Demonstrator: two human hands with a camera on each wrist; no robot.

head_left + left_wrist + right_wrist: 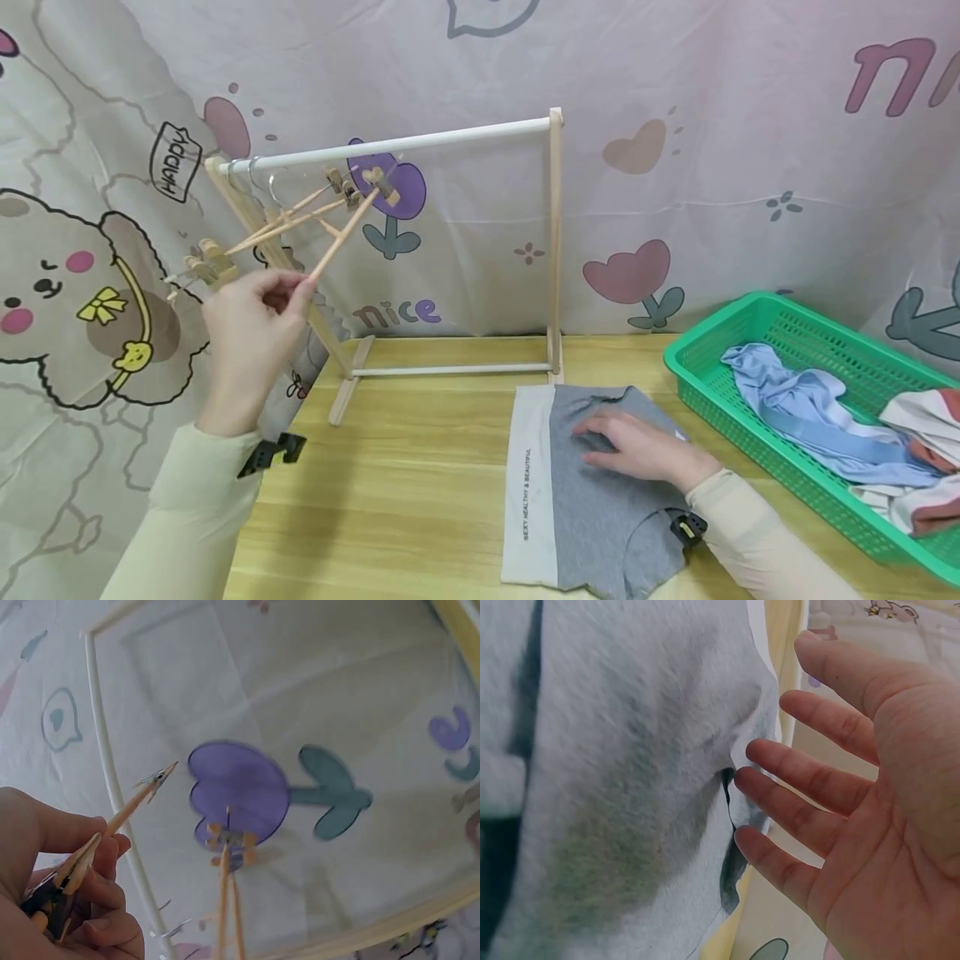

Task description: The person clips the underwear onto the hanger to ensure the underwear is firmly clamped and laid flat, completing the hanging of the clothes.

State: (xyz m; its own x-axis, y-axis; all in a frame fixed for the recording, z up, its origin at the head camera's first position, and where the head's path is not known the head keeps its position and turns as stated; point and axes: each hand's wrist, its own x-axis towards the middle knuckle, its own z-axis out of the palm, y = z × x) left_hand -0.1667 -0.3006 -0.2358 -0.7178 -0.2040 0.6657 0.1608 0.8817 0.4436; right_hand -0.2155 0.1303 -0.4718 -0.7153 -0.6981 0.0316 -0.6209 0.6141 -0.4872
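Note:
In the head view, my left hand (255, 333) pinches a light wooden clip hanger (345, 237) in front of the rack's left side. A clip (381, 185) sits at the hanger's raised far end. From the left wrist, thumb and fingers are seen curled round the hanger (129, 808), near another clip (71, 881). A grey garment with a white printed band (592, 500) lies flat on the table. Over it is my right hand (637, 450), fingers spread and holding nothing. The right wrist view shows those loosely bent fingers (802, 791) beside the grey cloth (630, 750); contact is unclear.
A small rack with a white top bar (450, 137) stands at the back. More wooden hangers (292, 218) hang at its left end. At right, a green basket (862, 354) holds light blue cloth (795, 400) and red-and-white cloth (922, 417). A printed curtain hangs behind.

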